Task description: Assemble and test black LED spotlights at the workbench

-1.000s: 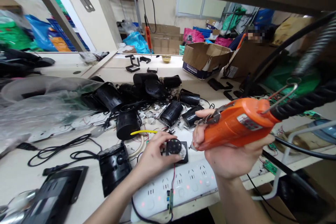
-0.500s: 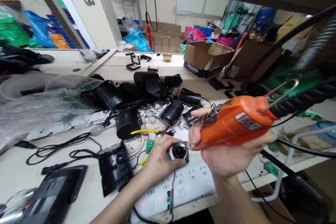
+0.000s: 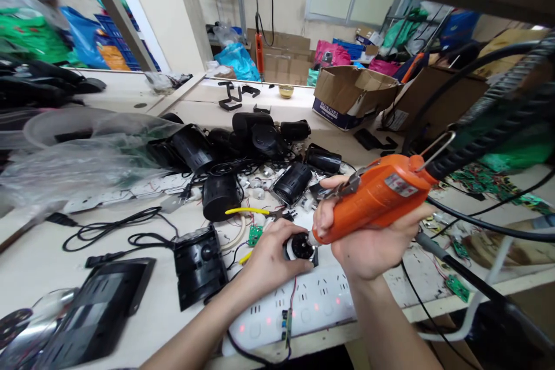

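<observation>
My left hand point(image 3: 277, 251) is closed around a small round black part with a white ring point(image 3: 302, 247), its dark face turned up. In my right hand point(image 3: 368, 248) is an orange electric screwdriver point(image 3: 375, 199), gripped along its body and tilted down to the left. Its tip meets or nearly meets the round part; the exact contact is too small to tell. Below my hands lies a white power strip point(image 3: 299, 309) with red lights, and a small circuit board point(image 3: 287, 326) on thin wires rests over it. Yellow-handled pliers point(image 3: 249, 211) lie just behind my left hand.
Black cylindrical housings point(image 3: 292, 183) and small white parts are piled behind my hands. A black housing point(image 3: 199, 266) and a black power cord point(image 3: 113, 228) lie to the left. An open cardboard box point(image 3: 353, 95) stands at the back. Circuit boards point(image 3: 457, 287) are on the right.
The screwdriver has swung slightly left and its tip has come over the round part's face. My left hand keeps its hold. The whole view has shifted a little.
</observation>
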Demonstrator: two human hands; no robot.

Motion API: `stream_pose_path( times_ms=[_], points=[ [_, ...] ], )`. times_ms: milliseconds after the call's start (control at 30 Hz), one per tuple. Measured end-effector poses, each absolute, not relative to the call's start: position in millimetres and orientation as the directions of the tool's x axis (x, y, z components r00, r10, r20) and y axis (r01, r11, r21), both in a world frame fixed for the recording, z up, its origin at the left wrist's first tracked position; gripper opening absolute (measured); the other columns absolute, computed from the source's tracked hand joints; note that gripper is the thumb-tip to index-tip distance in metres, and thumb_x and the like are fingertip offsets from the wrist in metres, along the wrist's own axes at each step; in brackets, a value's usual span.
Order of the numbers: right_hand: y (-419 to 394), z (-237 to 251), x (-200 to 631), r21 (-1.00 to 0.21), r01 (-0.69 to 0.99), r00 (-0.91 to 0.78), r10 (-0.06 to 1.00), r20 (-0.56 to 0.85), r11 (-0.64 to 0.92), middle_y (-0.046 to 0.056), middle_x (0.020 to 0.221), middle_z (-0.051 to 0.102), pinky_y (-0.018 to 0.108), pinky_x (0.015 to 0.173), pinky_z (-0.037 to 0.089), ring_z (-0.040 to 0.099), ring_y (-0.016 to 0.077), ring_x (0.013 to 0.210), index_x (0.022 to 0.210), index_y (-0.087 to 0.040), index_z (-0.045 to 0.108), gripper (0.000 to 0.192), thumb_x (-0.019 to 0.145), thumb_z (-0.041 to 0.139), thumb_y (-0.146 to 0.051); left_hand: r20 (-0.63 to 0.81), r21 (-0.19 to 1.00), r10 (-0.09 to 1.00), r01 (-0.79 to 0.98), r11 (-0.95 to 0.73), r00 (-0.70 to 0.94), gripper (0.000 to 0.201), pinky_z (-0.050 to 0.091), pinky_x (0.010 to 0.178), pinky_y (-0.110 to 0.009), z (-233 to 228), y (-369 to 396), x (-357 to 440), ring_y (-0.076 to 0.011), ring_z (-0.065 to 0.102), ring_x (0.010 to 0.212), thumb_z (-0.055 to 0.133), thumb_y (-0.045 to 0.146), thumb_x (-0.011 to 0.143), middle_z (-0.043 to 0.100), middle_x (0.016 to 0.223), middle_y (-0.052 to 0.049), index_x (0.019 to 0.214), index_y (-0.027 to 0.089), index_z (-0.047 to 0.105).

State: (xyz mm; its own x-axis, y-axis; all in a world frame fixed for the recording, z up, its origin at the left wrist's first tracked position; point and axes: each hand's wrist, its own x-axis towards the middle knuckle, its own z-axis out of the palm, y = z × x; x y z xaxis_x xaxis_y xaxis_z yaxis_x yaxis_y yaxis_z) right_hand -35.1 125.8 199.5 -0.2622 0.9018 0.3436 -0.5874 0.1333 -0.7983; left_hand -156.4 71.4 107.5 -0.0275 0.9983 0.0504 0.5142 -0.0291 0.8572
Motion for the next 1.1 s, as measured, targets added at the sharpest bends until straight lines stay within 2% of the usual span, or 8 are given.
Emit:
stream_pose_path(
  times_ms=[200,500,733,1100],
  points=[
    [129.2,196.3,-34.6,-0.797,-0.587,-0.276,0.889,0.364,0.143,0.002,0.048,0.059,0.025,0.036,0.04,0.05,0.0148,0.038,0.087,-0.015,0.072,0.079,0.076,0.038,-0.086,0.081,0.862,0.996,0.503,-0.059,-0.022,0.048,0.044,0.083,-0.036,105.0,71.0,-156.8,-0.0238,0.057,0.095,0.087,0.023,0.059,0.064,0.101,-0.005,0.103,0.02,0.069],
    [135.3,194.0,-31.5,-0.821,-0.553,-0.265,0.904,0.337,0.144,0.003,0.048,0.06,0.027,0.033,0.041,0.052,0.0168,0.036,0.086,-0.014,0.07,0.088,0.067,0.037,-0.093,0.068,0.879,0.997,0.475,-0.051,-0.02,0.052,0.045,0.089,-0.038,106.7,71.4,-157.0,-0.0252,0.058,0.1,0.088,0.026,0.058,0.064,0.104,-0.006,0.107,0.02,0.07],
    [132.3,199.7,-31.2,-0.834,-0.519,-0.227,0.911,0.344,0.185,0.002,0.045,0.058,0.027,0.034,0.039,0.052,0.0168,0.035,0.081,-0.015,0.071,0.084,0.07,0.037,-0.092,0.075,0.883,0.997,0.466,-0.056,-0.023,0.052,0.045,0.087,-0.038,107.9,71.2,-157.2,-0.0246,0.058,0.098,0.089,0.028,0.057,0.063,0.102,-0.005,0.106,0.021,0.07],
    [127.1,196.3,-35.9,-0.837,-0.52,-0.27,0.897,0.349,0.169,0.004,0.051,0.059,0.028,0.034,0.039,0.051,0.0165,0.037,0.082,-0.015,0.069,0.082,0.07,0.039,-0.091,0.07,0.872,0.997,0.486,-0.053,-0.016,0.052,0.045,0.084,-0.036,110.1,69.5,-157.3,-0.0244,0.057,0.096,0.088,0.027,0.057,0.062,0.098,-0.004,0.105,0.021,0.07]
  ],
)
